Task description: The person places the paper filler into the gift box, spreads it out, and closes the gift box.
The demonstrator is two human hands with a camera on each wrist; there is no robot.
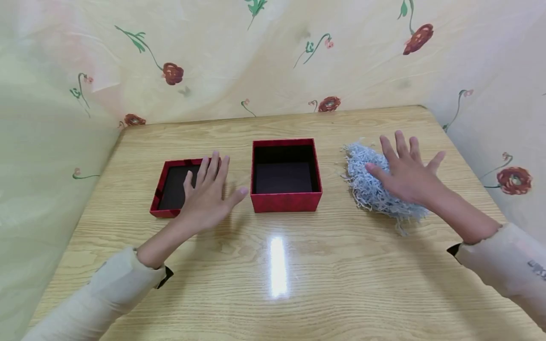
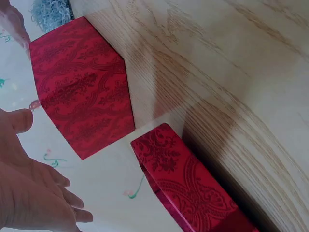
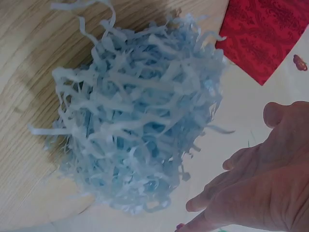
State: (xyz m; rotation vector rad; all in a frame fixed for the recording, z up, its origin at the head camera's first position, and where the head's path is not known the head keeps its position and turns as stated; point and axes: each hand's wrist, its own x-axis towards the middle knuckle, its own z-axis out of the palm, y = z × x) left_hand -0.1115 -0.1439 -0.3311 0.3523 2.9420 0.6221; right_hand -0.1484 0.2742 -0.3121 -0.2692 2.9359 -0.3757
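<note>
My left hand point(image 1: 205, 201), fingers spread, hovers over the right side of a shallow red box lid point(image 1: 171, 189) with a black inside. In the middle of the table stands a deeper red box point(image 1: 286, 202), its open top showing a bare black interior. Dark scroll patterns cover the outside of the box point(image 2: 82, 87) and the lid point(image 2: 188, 183) in the left wrist view. On the right, my right hand point(image 1: 407, 175) is held with spread fingers above a pile of pale blue shredded paper point(image 1: 367, 182). Neither hand holds anything.
The light wood table point(image 1: 239, 284) carries the lid, box and paper in a row from left to right. A cream cloth with painted flowers point(image 1: 213, 61) hangs behind the table and along both sides. Loose paper strands stick out toward the table's front.
</note>
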